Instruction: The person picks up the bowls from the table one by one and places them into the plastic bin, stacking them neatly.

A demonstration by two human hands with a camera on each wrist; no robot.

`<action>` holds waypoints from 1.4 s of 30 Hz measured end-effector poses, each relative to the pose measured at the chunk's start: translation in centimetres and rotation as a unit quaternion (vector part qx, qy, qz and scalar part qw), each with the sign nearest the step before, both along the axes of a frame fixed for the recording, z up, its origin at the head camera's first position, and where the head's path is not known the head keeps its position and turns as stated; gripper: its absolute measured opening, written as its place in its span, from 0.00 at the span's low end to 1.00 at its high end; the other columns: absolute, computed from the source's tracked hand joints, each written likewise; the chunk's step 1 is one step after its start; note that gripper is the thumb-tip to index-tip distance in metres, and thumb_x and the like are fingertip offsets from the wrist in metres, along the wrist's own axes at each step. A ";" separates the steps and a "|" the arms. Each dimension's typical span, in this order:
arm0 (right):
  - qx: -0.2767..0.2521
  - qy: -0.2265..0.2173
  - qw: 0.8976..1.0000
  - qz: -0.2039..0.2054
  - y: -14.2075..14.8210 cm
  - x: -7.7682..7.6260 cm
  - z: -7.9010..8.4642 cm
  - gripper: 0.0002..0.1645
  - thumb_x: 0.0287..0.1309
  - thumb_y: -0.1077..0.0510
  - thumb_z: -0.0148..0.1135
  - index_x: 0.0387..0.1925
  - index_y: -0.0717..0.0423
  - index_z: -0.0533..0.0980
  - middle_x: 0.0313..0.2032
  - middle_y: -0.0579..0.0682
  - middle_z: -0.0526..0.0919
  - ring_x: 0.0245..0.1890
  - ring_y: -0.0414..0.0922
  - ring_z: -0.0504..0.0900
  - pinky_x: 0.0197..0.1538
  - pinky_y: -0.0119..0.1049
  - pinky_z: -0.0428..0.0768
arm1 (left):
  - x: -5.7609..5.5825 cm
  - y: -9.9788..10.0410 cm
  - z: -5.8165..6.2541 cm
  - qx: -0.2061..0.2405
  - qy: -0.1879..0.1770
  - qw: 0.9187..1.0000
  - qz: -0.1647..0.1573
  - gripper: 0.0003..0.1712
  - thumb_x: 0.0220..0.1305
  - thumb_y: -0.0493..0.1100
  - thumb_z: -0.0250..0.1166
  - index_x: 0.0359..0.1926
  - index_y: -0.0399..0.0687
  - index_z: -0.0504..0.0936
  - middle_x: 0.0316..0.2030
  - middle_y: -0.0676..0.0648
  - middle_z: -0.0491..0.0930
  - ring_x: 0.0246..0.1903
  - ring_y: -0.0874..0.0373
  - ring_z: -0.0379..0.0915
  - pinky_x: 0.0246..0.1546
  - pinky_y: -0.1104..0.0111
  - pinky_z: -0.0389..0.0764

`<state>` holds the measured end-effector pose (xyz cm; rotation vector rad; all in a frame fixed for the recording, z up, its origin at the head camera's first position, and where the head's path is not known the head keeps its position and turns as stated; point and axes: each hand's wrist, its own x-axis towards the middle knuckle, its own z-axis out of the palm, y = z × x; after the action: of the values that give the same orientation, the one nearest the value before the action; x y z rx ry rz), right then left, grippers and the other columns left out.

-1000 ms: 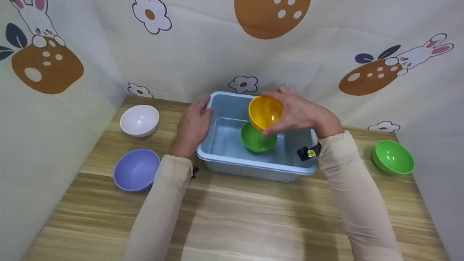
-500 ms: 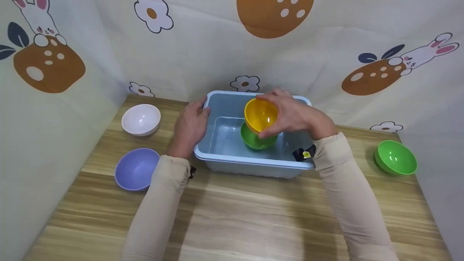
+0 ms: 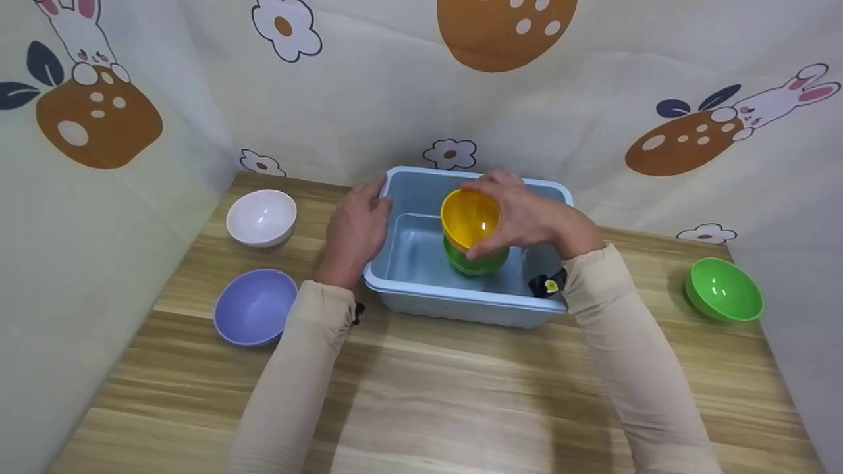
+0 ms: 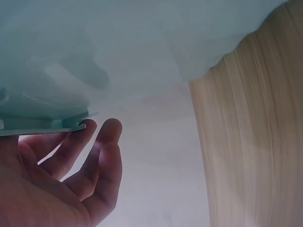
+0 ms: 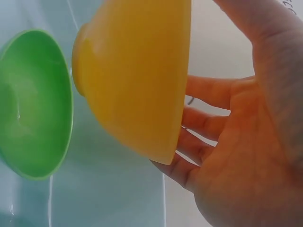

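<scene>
Two round bowls stand left of the light-blue rectangular plastic tub (image 3: 454, 294): a glossy white one (image 3: 261, 218) and, nearer the person, a purple one (image 3: 255, 307). At the tub's left end the left hand (image 3: 357, 227) grips the rim with bent fingers. Inside the tub, right of its middle, sits a round green bowl (image 3: 477, 264). Over it the right hand (image 3: 527, 214) pinches a tilted yellow-orange bowl (image 3: 466, 217) between thumb and fingers at the rim, its foot facing the green bowl, its mouth towards the palm. Well right of the tub stands a second bright-green bowl (image 3: 724, 289)
</scene>
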<state>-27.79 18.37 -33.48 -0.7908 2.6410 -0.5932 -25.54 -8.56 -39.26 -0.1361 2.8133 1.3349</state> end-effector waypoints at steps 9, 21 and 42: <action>0.012 -0.001 1.000 0.000 -0.3 -0.1 -1.2 0.63 0.38 0.34 0.81 0.75 0.43 0.63 0.68 0.49 0.65 0.65 0.50 0.62 0.64 0.52 0.78 | 0.2 0.4 0.1 0.004 -0.002 1.000 -0.004 0.30 0.79 0.55 0.51 0.78 0.61 0.62 0.75 0.48 0.67 0.74 0.50 0.63 0.74 0.48 0.66; 0.063 -0.007 0.998 0.003 -0.9 -0.2 -2.4 0.62 0.38 0.36 0.81 0.75 0.44 0.63 0.68 0.51 0.65 0.65 0.51 0.62 0.65 0.52 0.78 | 0.1 0.4 0.0 0.012 -0.007 1.000 0.003 0.30 0.78 0.55 0.51 0.78 0.62 0.63 0.73 0.48 0.69 0.72 0.50 0.66 0.73 0.48 0.68; 0.124 -0.016 0.992 -0.018 -1.3 -0.1 -3.4 0.62 0.41 0.37 0.81 0.75 0.47 0.61 0.67 0.52 0.66 0.65 0.52 0.63 0.67 0.53 0.77 | 0.0 0.8 0.2 0.020 -0.013 0.999 0.021 0.31 0.78 0.54 0.52 0.77 0.60 0.64 0.73 0.51 0.69 0.69 0.53 0.68 0.72 0.49 0.70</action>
<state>-27.91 17.05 -36.86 -0.6558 2.6359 -0.2764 -25.54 -7.74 -39.09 -0.2122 2.7757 1.3861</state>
